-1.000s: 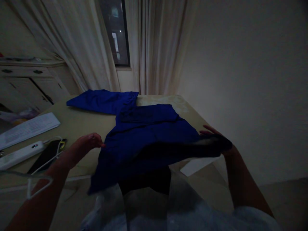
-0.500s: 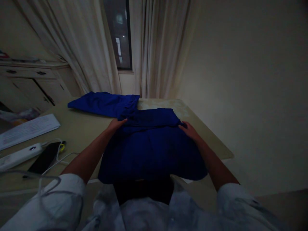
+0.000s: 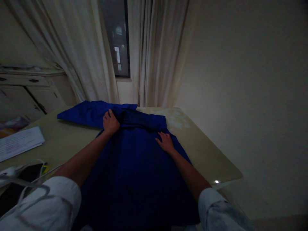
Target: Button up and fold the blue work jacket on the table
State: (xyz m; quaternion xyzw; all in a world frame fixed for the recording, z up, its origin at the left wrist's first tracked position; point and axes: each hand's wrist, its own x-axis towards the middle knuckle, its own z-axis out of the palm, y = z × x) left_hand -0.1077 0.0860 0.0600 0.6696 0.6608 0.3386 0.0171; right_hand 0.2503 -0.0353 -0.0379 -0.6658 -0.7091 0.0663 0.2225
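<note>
A dark blue garment [image 3: 134,166] lies spread over the pale table [image 3: 202,154], its near part hanging toward me. One sleeve [image 3: 81,114] stretches out to the far left. My left hand [image 3: 110,122] rests on the cloth near the far left of the body, where the sleeve begins, fingers curled onto the fabric. My right hand [image 3: 165,141] lies flat on the garment to the right of the middle, fingers spread and pointing away from me. Both forearms reach over the cloth from white rolled sleeves.
Papers [image 3: 19,142] lie at the table's left. A white power strip with cable and a dark phone [image 3: 21,173] sit near the left front edge. Curtains [image 3: 154,54] and a dark window stand behind the table, a cabinet [image 3: 26,93] at the far left, a bare wall to the right.
Earlier I held the garment's edge in the air, then laid it down on the table. Both hands have moved farther away along the cloth; the right one has slid inward and now lies flat.
</note>
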